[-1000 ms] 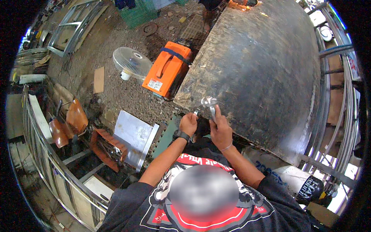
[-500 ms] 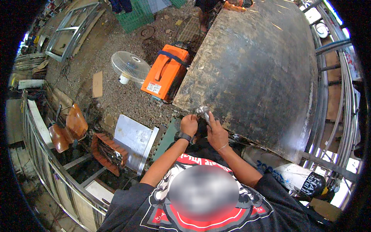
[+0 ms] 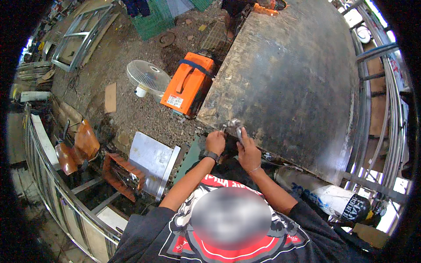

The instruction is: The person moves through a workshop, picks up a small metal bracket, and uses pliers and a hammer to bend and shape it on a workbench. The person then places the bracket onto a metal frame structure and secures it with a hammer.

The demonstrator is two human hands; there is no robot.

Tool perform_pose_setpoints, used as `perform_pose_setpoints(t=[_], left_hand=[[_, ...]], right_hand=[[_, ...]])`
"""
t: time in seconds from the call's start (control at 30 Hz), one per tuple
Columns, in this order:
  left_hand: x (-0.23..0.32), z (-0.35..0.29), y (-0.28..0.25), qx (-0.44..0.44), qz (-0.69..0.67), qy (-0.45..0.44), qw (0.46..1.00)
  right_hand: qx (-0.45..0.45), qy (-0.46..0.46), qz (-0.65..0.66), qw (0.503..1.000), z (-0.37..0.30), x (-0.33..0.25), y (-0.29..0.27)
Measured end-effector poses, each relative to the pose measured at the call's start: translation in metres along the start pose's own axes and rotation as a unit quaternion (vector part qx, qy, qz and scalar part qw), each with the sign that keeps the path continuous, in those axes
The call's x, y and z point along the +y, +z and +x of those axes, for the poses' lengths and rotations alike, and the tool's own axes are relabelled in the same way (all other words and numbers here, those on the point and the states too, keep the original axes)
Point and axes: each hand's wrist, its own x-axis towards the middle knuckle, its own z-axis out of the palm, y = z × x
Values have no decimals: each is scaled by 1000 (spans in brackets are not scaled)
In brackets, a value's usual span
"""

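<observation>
My left hand [image 3: 215,143], with a dark watch at its wrist, is closed near the close corner of the large dark tabletop [image 3: 285,83]. A short, thin metal piece [image 3: 224,127] sticks up out of its fingers; its kind is too small to make out. My right hand [image 3: 249,154] is wrapped round the handle of a silver metal hammer [image 3: 235,123], its index finger stretched along it. The hammer's head is slightly blurred and sits just right of the thin piece, apart from it. What lies beneath both hands is dark and partly hidden.
Left of the tabletop stand an orange machine with a handle [image 3: 187,83] and a white fan [image 3: 148,75]. A metal sheet [image 3: 151,160] and brown chair [image 3: 79,147] are at lower left. A gas cylinder [image 3: 335,199] lies at right. Across the table, another power tool [image 3: 274,5] shows.
The hammer and my right hand have moved slightly right, away from my left hand, which is nearly still. Sparks at the table's far end no longer show.
</observation>
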Motion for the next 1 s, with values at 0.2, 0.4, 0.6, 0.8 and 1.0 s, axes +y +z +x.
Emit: perform_pose_setpoints(t=[0.2,0.4,0.6,0.8,1.0], left_hand=[[41,-8,-22,-60,-67,-82,993],[21,-8,-16,-14,-7,-42,999],[64,-29,-53,122,101,202,966],[54,-11,-84,94,195,339,915],[47,-2,-92,59,212,322,921]], right_hand=[[-13,8,-37,999,-4,4,12],[18,13,21,1000,3,-3,2],[116,46,5,992,40,36,-8],[90,39,-58,993,77,102,-8],[94,74,-121,986,98,121,-6]])
